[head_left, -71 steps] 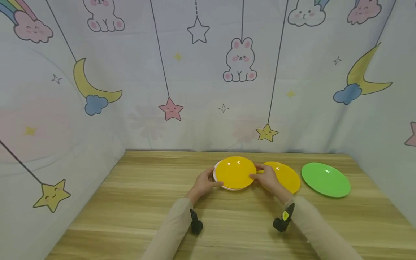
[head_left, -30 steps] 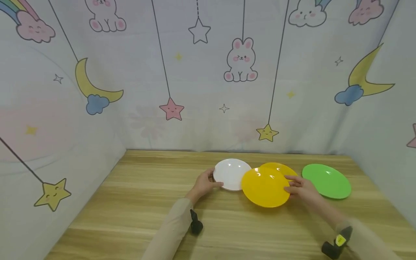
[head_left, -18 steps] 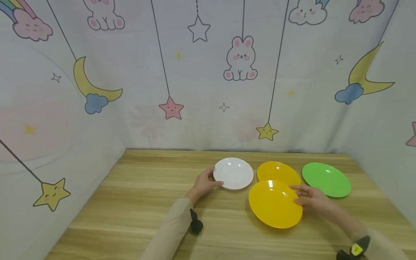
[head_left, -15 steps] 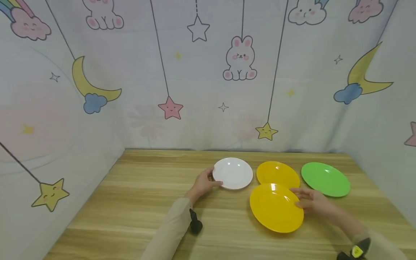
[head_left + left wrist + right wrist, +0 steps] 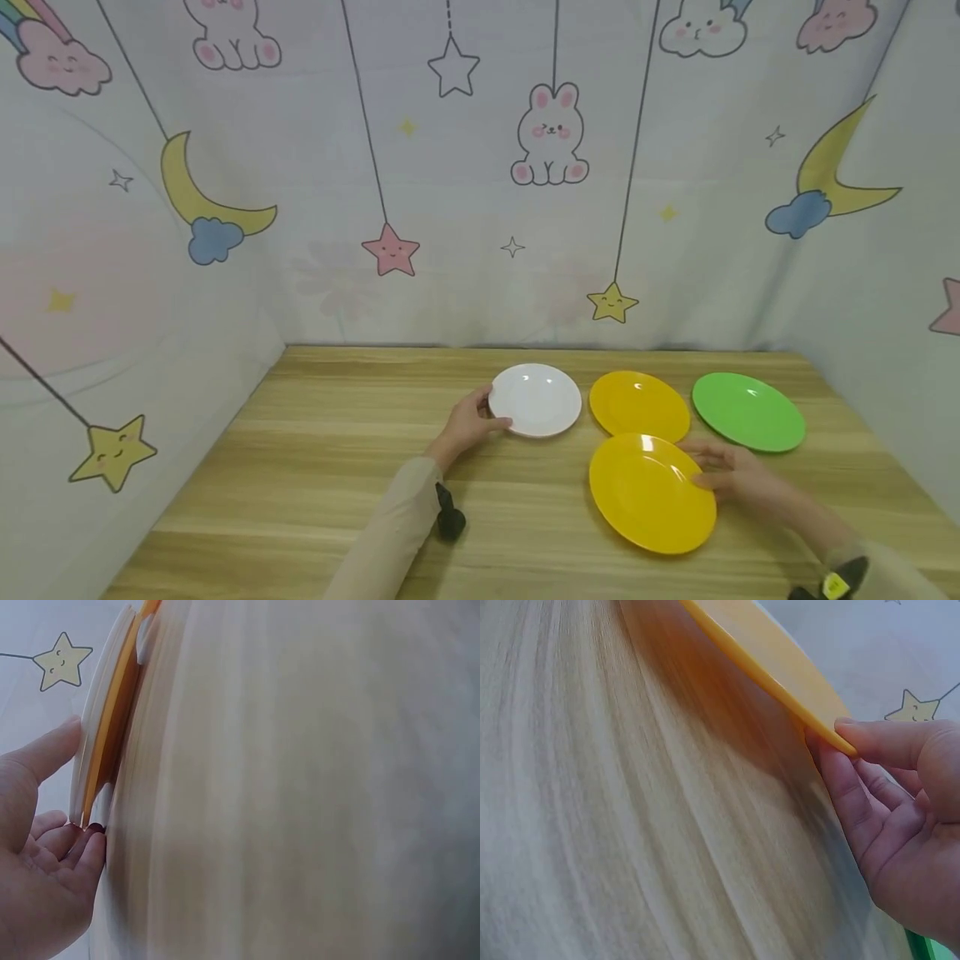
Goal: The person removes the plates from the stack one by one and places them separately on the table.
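Observation:
My left hand (image 5: 467,425) grips the left rim of a white plate (image 5: 536,400), thumb on top and fingers beneath. In the left wrist view, an orange rim (image 5: 112,712) shows directly under the white one, along the left hand's fingers (image 5: 90,859). My right hand (image 5: 738,479) pinches the right edge of a yellow-orange plate (image 5: 651,493), with its thumb over the rim. In the right wrist view that plate's rim (image 5: 769,679) stands off the wood, with a shadow below it. Its far edge overlaps another yellow-orange plate (image 5: 637,403) in the head view.
A green plate (image 5: 748,412) lies at the back right, beyond my right hand. The wood-grain table (image 5: 360,400) ends at a printed cloth backdrop (image 5: 465,300), which also hangs along both sides.
My right hand has taken the yellow-orange plate off the white plate and carried it right and toward me, uncovering the white plate. My left hand has kept its place on the rim.

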Motion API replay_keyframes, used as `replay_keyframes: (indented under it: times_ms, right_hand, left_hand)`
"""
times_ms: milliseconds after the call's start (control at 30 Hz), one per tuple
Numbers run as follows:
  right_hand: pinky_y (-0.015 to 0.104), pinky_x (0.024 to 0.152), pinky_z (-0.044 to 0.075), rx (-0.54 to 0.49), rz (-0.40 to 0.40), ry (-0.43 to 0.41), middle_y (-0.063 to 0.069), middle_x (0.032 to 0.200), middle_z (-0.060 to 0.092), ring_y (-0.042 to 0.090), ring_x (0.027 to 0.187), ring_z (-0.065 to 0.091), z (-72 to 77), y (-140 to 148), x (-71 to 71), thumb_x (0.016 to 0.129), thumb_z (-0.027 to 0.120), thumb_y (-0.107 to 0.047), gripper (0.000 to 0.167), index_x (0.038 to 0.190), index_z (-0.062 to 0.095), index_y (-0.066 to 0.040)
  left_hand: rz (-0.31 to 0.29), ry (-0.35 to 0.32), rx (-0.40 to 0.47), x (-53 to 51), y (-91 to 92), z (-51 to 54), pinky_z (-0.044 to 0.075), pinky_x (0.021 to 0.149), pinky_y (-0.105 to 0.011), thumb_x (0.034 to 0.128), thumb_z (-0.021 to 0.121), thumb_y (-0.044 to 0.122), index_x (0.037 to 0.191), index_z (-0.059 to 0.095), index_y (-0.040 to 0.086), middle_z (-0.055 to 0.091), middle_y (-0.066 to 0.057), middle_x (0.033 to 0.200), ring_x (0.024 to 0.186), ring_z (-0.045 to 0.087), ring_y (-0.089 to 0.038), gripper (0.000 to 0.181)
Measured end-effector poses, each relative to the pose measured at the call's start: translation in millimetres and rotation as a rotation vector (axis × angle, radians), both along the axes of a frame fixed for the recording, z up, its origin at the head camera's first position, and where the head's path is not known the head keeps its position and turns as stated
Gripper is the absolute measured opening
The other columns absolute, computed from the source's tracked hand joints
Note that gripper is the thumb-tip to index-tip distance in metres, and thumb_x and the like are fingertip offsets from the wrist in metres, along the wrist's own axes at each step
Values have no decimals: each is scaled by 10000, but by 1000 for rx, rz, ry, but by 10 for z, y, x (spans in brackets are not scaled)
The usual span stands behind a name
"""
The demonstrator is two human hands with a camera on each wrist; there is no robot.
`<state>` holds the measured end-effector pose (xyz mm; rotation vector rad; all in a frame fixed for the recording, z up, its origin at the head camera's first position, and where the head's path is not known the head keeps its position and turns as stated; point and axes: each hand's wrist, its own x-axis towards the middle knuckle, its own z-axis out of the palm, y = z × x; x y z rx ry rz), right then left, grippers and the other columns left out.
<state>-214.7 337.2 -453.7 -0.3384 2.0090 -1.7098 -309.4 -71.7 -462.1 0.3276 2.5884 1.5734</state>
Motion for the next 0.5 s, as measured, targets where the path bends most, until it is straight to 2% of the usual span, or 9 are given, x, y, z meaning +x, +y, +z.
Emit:
replay_keyframes:
  times_ms: [133,367,500]
  right_hand:
    - [422,793,525,6,-15,-14,45,1123,590,247,961,605,-22,20,-2,884,563,-76,450,1307,424,-16]
    - [408,789,528,46,-14,9,75,1118,584,232,946,603,-57,71,3,876,573,-89,557,1327,310,103]
    - [411,795,525,55,-12,6,77,1117,580,240,950,600,-74,107,11,875,574,-94,518,1327,366,49]
  left_hand:
    - [-2,11,-5,2,0,7,394,994,-388,761,737,168,1344,337,-85,403,-249,1346,1198,445,-339,752]
    - [-2,28,-37,-19,15,-24,388,998,-393,758,741,181,1337,358,-78,404,-235,1352,1204,438,-340,741]
    - [-2,23,-24,-24,16,-33,387,999,-392,764,735,172,1339,353,-79,403,-236,1353,1207,436,-338,735]
